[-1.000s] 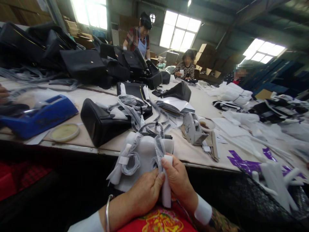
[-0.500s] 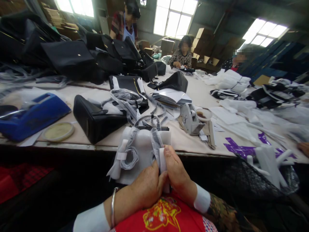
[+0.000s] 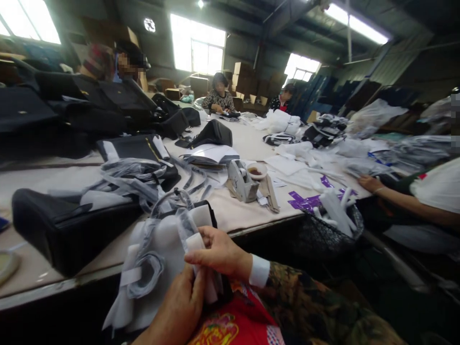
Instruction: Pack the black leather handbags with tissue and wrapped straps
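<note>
A handbag wrapped in white foam sheet (image 3: 170, 239) leans against the table edge in front of me, tilted. Clear plastic covers its looped handles (image 3: 185, 223), and a coiled strap (image 3: 147, 278) in plastic hangs on its left side, held by a white band. My right hand (image 3: 224, 254) is closed on the right handle, its thumb pressing a white foam strip (image 3: 195, 242) there. Just below, my left hand (image 3: 183, 297) is closed around the lower end of the same wrapped handle; some of its fingers are hidden.
A black bag (image 3: 68, 225) lies left, before a large pile of black bags (image 3: 118, 105). A tape dispenser (image 3: 241, 182) and paper stack (image 3: 212, 155) stand ahead. Right are purple tape (image 3: 304, 201) and a mesh basket (image 3: 334, 235) of foam pieces. A co-worker's arm (image 3: 395, 199) reaches in from the right.
The view has swung right, so table items appear further left and the co-worker's arm shows. Both hands stay on the wrapped handle; my right thumb now lies across the white strip.
</note>
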Demonstrator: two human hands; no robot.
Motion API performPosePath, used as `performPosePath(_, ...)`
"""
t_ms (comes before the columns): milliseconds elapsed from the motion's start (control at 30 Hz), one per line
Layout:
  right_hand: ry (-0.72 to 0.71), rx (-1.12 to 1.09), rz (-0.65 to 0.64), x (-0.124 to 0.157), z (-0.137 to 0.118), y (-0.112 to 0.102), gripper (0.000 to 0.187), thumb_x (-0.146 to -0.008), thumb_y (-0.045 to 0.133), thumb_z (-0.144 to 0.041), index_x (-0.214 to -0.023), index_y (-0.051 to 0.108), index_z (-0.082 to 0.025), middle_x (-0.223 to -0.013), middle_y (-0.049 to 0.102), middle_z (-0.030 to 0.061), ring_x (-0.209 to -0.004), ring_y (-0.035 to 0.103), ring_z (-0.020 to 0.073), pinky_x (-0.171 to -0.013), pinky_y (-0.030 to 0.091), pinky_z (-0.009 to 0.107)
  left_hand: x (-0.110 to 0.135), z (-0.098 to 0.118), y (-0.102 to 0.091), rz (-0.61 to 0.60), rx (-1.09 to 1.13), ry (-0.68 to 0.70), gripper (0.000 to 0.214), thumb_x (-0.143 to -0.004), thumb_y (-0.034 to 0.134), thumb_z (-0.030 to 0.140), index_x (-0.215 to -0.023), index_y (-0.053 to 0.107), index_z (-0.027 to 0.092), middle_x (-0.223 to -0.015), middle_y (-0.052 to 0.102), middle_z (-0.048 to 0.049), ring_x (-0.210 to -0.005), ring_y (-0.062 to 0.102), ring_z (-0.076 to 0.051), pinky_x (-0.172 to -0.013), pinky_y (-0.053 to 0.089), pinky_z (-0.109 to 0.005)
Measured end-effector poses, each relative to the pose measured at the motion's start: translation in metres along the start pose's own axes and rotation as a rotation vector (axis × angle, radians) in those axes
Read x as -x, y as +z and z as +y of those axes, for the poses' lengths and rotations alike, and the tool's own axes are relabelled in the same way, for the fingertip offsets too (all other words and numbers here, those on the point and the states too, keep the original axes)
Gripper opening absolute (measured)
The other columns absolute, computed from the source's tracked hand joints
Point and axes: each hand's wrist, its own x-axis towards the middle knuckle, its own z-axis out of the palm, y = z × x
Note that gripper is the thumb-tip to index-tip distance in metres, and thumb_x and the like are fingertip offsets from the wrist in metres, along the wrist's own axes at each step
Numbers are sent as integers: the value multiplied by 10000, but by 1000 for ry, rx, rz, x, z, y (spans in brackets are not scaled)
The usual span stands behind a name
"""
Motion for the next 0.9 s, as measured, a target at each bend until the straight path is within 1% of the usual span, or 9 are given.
performPosePath(100,-21,-91,158,-6,6,15,515,-631,856,-339,-1058,653,-134,-869,711,34,-729,640,160,-651,486,259,-3,-8,-4,29,-19,8,441,-967,414,523,-948,686,177,-834,755,-104,-724,692,-247,-686,572,-323)
performPosePath(233,-62,-170,259,-5,10,28,553,-616,852,-303,-1091,630,-130,-838,710,23,-693,635,151,-626,475,254,-2,-9,-8,33,33,-15,418,-947,447,515,-1031,693,188,-1020,775,-109,-940,727,-264,-817,600,-314)
performPosePath(333,-87,-157,328,-4,10,32,569,-616,847,-276,-1121,621,-143,-814,701,5,-698,644,158,-615,476,251,2,-5,-8,97,65,-69,455,-910,478,551,-1079,705,195,-1171,749,-110,-1212,640,-290,-992,548,-333)
performPosePath(400,-113,-140,347,-4,10,33,554,-632,844,-280,-1124,622,-154,-829,705,6,-726,660,169,-625,488,255,6,-2,-7,155,93,-101,491,-899,485,573,-1113,710,194,-1202,740,-106,-1291,584,-299,-1071,498,-374)
performPosePath(467,-130,-133,346,-5,8,34,541,-649,840,-292,-1126,623,-156,-844,710,14,-743,669,178,-634,496,260,8,0,-8,214,129,-116,505,-901,485,586,-1140,712,203,-1195,745,-99,-1294,583,-302,-1091,483,-408)
performPosePath(533,-129,-138,340,-6,6,35,536,-654,835,-297,-1125,624,-152,-847,710,20,-744,671,182,-638,498,266,9,1,-10,240,141,-99,505,-894,504,603,-1141,716,218,-1189,748,-94,-1272,601,-305,-1078,496,-413)
performPosePath(700,-64,-239,289,-5,0,37,513,-668,810,-321,-1108,623,-133,-866,712,40,-758,664,187,-666,500,285,2,-2,-13,152,54,42,563,-902,493,628,-1167,696,174,-1183,746,-130,-1124,688,-313,-955,574,-381)
performPosePath(800,-19,-291,275,-5,-3,36,520,-662,815,-361,-1084,628,-121,-902,707,56,-790,657,189,-707,500,296,-5,-2,-11,165,-19,45,552,-934,459,596,-1168,689,152,-1153,754,-142,-1019,724,-300,-862,602,-359)
performPosePath(900,-23,-284,267,-9,-6,34,536,-673,816,-389,-1093,624,-117,-931,706,70,-829,655,200,-742,502,310,-12,1,-11,188,-27,44,538,-944,445,584,-1132,704,151,-1132,760,-143,-989,733,-295,-839,605,-345)
